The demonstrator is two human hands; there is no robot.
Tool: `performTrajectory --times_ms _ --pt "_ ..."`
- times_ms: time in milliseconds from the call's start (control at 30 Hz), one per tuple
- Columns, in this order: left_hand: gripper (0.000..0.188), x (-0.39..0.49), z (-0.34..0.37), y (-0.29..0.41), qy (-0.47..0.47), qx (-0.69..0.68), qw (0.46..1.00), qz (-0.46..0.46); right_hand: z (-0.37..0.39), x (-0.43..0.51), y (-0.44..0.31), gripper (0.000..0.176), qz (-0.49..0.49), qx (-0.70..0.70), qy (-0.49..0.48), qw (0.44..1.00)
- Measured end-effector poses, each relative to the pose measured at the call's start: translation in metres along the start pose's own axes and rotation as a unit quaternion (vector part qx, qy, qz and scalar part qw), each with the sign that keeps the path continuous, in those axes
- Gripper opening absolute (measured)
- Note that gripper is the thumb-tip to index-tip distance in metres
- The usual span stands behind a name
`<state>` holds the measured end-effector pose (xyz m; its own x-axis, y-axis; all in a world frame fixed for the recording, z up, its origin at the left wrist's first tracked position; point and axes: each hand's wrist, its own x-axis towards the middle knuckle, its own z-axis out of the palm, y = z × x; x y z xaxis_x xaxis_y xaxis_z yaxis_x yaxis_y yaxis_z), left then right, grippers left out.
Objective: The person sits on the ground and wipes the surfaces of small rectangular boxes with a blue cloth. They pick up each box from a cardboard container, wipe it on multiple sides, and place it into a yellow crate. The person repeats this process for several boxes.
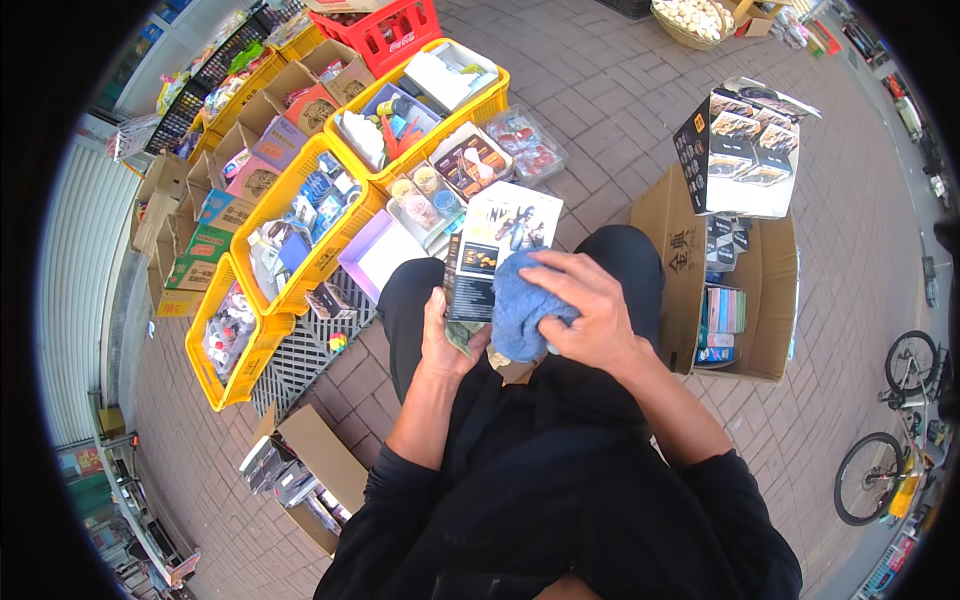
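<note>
Between my knees, a printed black-and-white product box (474, 259) stands tilted. My left hand (448, 337) grips its lower left corner, with a piece of greenish material (459, 335) between the hand and the box; what that is I cannot tell. A blue fluffy cloth (519, 307) is bunched in my right hand (589, 311) and lies against the box's right side. The cloth covers part of the printed face. Below the cloth a bit of brown cardboard (517, 371) shows, mostly hidden.
Yellow plastic crates (300, 296) of small goods stand at the left, beside opened cartons (225, 142). At the right is a tall open cardboard box (772, 300) with a printed box (750, 161) on its edge. Another open carton (322, 442) sits at lower left. A red crate (390, 34) stands behind.
</note>
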<state>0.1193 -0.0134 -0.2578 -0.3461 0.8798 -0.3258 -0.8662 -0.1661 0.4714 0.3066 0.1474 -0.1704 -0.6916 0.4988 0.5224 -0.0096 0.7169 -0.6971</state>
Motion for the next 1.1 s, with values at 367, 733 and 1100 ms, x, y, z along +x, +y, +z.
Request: performTrajectory --times_ms 367,733,1100 --pt "0.069 0.0 0.004 0.011 -0.055 0.123 0.99 -0.028 -0.003 0.012 0.009 0.054 0.01 -0.066 0.02 0.998" --pt "0.057 0.003 -0.02 0.029 -0.011 -0.116 0.992 -0.052 -0.043 0.006 -0.007 0.057 -0.008 0.235 -0.033 0.972" --pt "0.045 0.005 -0.015 0.007 -0.006 -0.005 0.999 -0.034 -0.014 0.02 0.006 0.053 -0.073 -0.092 0.089 0.989"
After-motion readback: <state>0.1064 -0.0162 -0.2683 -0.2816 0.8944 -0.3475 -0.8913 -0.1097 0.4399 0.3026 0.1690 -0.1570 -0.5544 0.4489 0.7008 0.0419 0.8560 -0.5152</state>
